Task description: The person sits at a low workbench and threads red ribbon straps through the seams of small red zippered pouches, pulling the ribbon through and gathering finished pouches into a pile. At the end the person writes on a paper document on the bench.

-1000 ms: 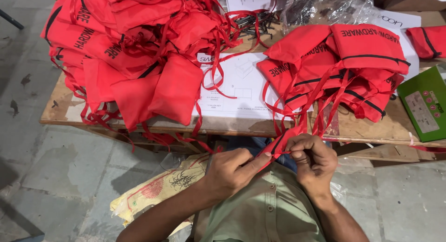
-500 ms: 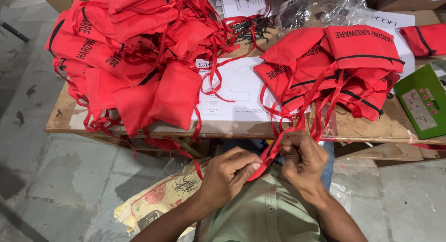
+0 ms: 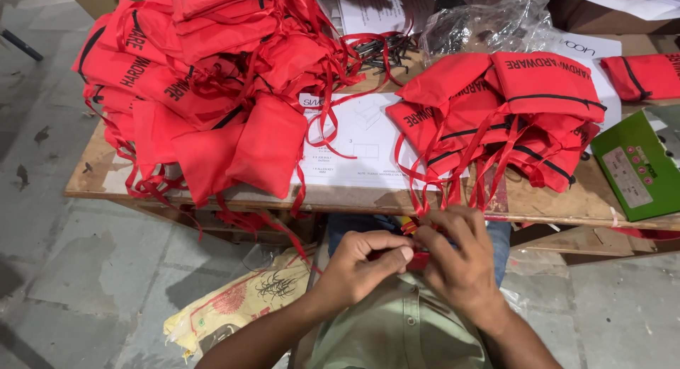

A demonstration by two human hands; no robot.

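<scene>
Nearest the camera, both hands meet just above the lap, over a pale green shirt [image 3: 404,326]. The left hand [image 3: 361,266] has its fingers curled in, thumb and forefinger pinched onto a small red pouch [image 3: 418,259], which sits between the two hands and is mostly hidden by them. The right hand [image 3: 457,263] covers the pouch from the other side with fingers bent closed over it; its fingertips touch those of the left hand. Red ribbon ties [image 3: 453,185] run from the hands up to the table edge. Below left of the arms, a yellow printed sack [image 3: 234,302] lies on the grey floor. Beyond the hands stands a wooden table [image 3: 567,202]. On its right part rests a smaller stack of red drawstring bags [image 3: 510,114] with black trim, their ribbons hanging over the edge. A green box [image 3: 637,171] lies at the right edge, just beside that stack. At centre lies a white printed sheet [image 3: 368,142]. On the left part a larger heap of red bags [image 3: 205,93] overhangs the table edge. Farther back lie dark metal screws [image 3: 382,50] and a crumpled clear plastic bag [image 3: 489,22].
</scene>
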